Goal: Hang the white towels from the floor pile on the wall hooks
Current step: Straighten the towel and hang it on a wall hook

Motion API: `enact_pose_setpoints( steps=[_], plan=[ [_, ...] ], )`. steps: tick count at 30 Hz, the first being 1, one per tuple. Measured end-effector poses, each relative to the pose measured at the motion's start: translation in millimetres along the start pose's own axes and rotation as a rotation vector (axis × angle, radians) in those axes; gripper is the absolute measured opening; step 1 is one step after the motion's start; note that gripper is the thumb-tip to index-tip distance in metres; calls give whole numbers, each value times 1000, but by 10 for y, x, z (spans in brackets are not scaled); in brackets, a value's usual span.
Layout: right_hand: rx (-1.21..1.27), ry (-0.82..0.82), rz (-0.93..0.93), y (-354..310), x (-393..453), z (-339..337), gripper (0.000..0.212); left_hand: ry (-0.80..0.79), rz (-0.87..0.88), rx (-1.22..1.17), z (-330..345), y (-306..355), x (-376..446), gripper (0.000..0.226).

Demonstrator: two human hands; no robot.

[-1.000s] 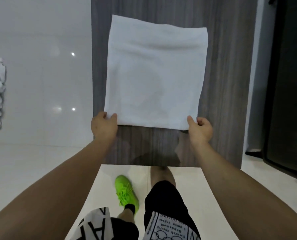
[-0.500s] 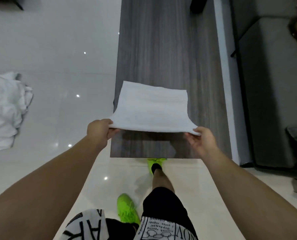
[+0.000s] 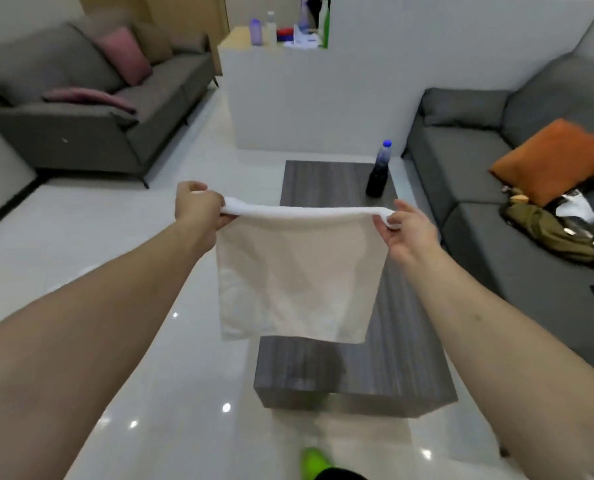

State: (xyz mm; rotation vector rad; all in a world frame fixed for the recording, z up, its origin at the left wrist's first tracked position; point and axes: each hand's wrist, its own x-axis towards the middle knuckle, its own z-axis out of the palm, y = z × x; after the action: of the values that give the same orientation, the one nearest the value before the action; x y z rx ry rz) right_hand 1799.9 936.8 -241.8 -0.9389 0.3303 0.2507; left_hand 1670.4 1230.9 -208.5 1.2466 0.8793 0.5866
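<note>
Living room, glossy floor (image 3: 81,244), grey sofa (image 3: 81,109) far left, no hooks in sight. Left hand (image 3: 198,207) pinches one top corner of the white towel (image 3: 295,271), right hand (image 3: 406,225) the other, fingers closed; it hangs above the dark surface (image 3: 358,375). A loose pinch could drop it.

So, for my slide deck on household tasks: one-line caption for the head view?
Both hands, left hand and right hand, hold a white towel by its top corners above a dark wood coffee table.
</note>
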Motion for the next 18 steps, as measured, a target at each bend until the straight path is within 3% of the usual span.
enact_pose_setpoints(
  steps=[4,6,9,13,18],
  plan=[
    [-124,-99,-108,-404,9,739,39,11,167,-3,3,674,-53,41],
    [-237,-154,-170,-516,18,1097,39,73,271,180,-48,916,-54,46],
    [-631,-253,-316,-542,30,1507,39,240,426,497,-234,1178,-40,45],
    [-958,-337,-447,-304,-4,2048,32,455,485,662,-689,1359,-48,36],
    [-1055,-563,-528,362,-311,2711,19,700,504,676,-1739,1503,-178,14]
  ],
)
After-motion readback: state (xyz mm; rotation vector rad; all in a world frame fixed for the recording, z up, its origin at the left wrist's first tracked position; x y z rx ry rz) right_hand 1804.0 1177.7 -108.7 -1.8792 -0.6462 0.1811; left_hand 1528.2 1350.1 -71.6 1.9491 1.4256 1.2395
